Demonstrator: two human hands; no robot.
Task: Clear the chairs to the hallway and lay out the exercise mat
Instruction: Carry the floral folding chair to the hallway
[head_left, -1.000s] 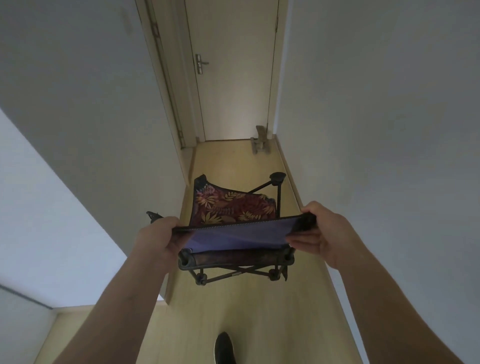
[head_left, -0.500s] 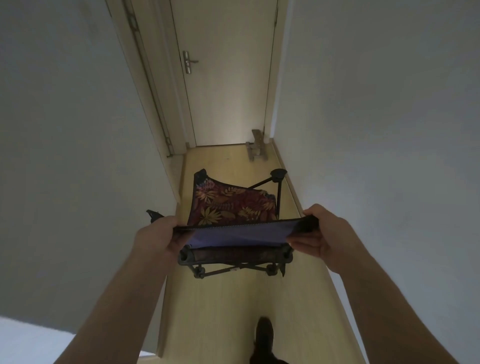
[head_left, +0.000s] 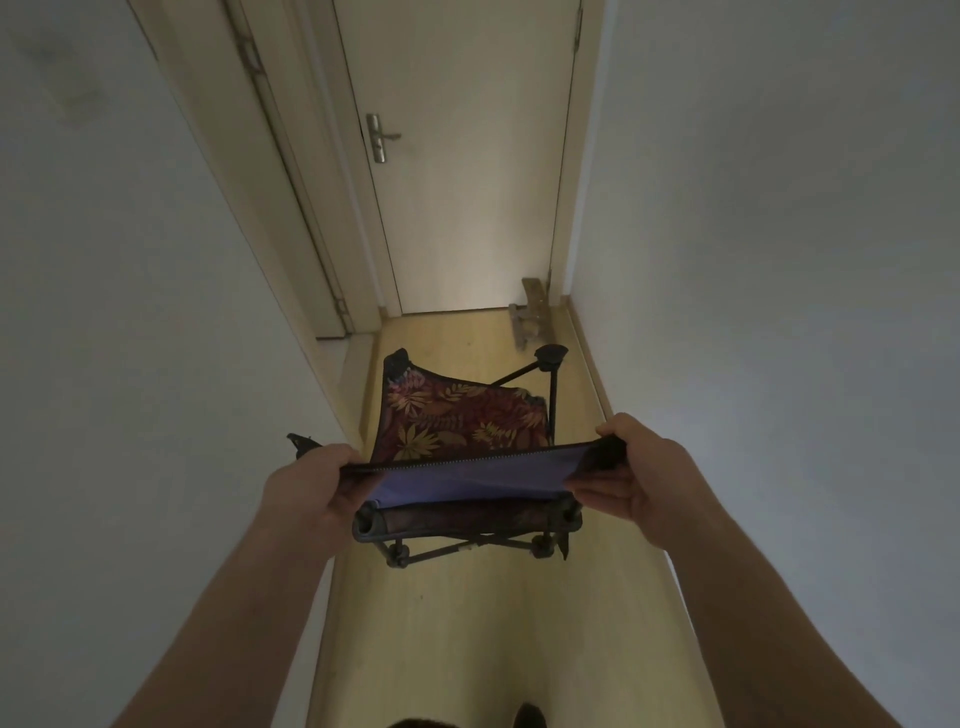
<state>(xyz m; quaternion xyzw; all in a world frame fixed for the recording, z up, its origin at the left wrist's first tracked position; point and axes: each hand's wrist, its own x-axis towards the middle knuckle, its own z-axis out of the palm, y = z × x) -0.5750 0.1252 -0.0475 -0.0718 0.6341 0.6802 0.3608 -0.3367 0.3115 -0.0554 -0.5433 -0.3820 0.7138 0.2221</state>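
Note:
A small folding camp chair (head_left: 457, 421) with a dark red leaf-patterned seat and a black frame hangs above the wooden hallway floor (head_left: 483, 623). Its near back edge is a blue fabric panel with a zipper line. My left hand (head_left: 311, 493) grips the left end of that edge, and my right hand (head_left: 634, 473) grips the right end. The chair's legs show below the hands, off the floor. No exercise mat is in view.
The hallway is narrow, with white walls close on both sides. A closed door (head_left: 467, 156) with a metal handle ends it ahead. A small wooden object (head_left: 530, 312) stands by the door's right corner. A door frame (head_left: 291, 208) lines the left wall. My shoe (head_left: 530, 717) shows at the bottom.
I have walked forward down the hallway with the chair held in both hands; the door and the wooden object are nearer, and the lit corner at lower left has dropped out of view.

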